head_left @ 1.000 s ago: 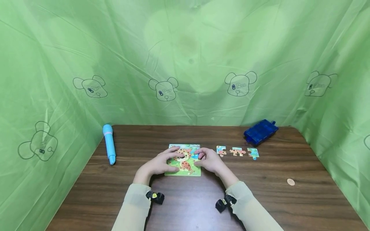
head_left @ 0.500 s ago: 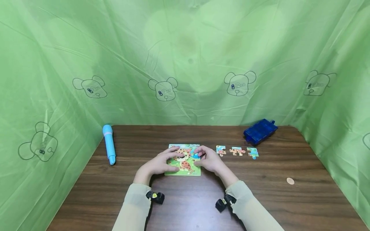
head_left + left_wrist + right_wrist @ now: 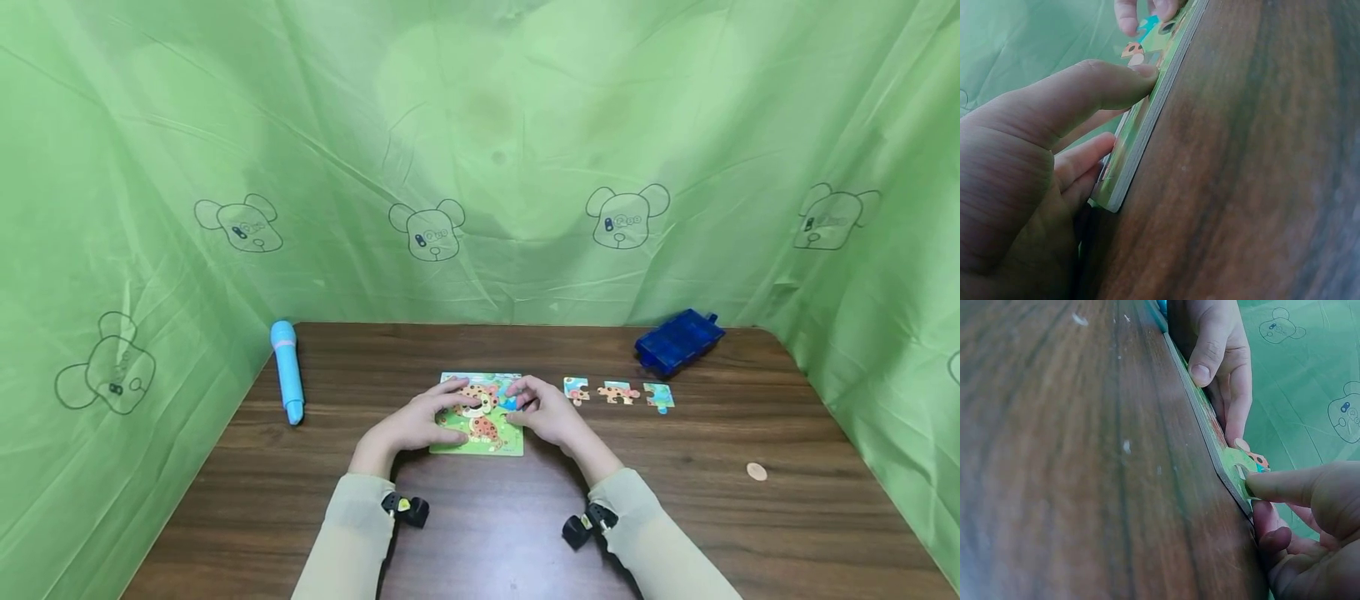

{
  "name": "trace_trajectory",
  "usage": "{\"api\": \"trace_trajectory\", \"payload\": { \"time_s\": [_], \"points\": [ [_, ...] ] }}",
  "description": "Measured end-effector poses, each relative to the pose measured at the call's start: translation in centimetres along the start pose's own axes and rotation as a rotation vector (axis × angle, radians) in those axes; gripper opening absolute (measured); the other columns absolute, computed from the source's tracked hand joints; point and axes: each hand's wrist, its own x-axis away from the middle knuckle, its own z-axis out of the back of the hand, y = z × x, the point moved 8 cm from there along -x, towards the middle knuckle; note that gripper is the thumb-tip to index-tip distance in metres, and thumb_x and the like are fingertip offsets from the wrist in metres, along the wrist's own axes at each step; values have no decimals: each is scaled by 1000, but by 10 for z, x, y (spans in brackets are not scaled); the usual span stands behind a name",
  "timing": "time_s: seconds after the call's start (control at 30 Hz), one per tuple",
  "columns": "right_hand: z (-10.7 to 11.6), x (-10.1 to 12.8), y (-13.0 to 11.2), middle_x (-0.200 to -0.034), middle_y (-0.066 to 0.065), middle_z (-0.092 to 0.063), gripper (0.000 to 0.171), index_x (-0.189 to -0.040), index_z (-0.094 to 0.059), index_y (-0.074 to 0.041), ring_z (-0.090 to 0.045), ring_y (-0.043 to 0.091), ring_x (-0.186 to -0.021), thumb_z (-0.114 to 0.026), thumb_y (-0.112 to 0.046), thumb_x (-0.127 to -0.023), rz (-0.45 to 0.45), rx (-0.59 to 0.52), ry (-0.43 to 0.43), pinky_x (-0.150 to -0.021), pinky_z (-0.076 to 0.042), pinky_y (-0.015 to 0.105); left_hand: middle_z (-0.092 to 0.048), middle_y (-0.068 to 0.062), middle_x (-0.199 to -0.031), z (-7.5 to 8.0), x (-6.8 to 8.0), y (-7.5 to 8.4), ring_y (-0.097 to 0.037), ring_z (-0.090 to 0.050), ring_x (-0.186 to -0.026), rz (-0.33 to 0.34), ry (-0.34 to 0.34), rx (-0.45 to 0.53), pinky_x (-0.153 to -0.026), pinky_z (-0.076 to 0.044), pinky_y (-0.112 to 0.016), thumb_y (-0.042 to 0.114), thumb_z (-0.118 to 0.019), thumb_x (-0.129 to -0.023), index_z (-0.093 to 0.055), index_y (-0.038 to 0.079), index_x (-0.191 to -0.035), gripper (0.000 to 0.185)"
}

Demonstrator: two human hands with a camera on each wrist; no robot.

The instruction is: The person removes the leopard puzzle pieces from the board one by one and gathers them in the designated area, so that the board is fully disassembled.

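A jigsaw puzzle board [image 3: 513,447] with a spotted leopard cub on green lies flat on the brown table in the head view. My left hand [image 3: 417,423] rests on its left part, fingers spread and thumb near the lower edge. At the board's right side my right hand [image 3: 552,415] pinches a puzzle piece [image 3: 1234,462] between thumb and fingers. That piece is green with orange and blue parts and stands tilted up from the board in the right wrist view. My fingers hide part of the picture.
Three loose puzzle pieces lie in a row right of the board, the middle one [image 3: 618,392] orange-spotted. Behind them is a dark blue plastic case [image 3: 679,342]. A light blue toy microphone [image 3: 288,371] lies far left. A small pale oval disc [image 3: 757,472] lies at the right.
Both hands stay in nearly the same place on the board. The whole head view shifts very slightly; nothing is taken up or let go.
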Motion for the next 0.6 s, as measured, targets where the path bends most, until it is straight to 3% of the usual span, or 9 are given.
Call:
{"api": "trace_trajectory", "payload": {
  "time_s": [0.23,0.6],
  "points": [
    [0,0,-2,-99,7,-65,29,-118,-71,-9,-55,16,-78,-83,1,-93,7,-17,-21,-64,-46,26,-34,-5,-177,2,1,4,-43,-28,-163,-5,5,24,-125,-28,-71,35,-87,-92,-70,25,-149,61],
    [0,-1,0,-99,7,-64,28,-116,-70,-8,-54,17,-79,-82,2,-93,-1,-79,-54,-67,-46,26,-35,-4,-177,3,2,6,-43,-28,-162,-3,13,23,-125,-28,-72,37,-87,-92,-71,25,-148,59]
  ]
}}
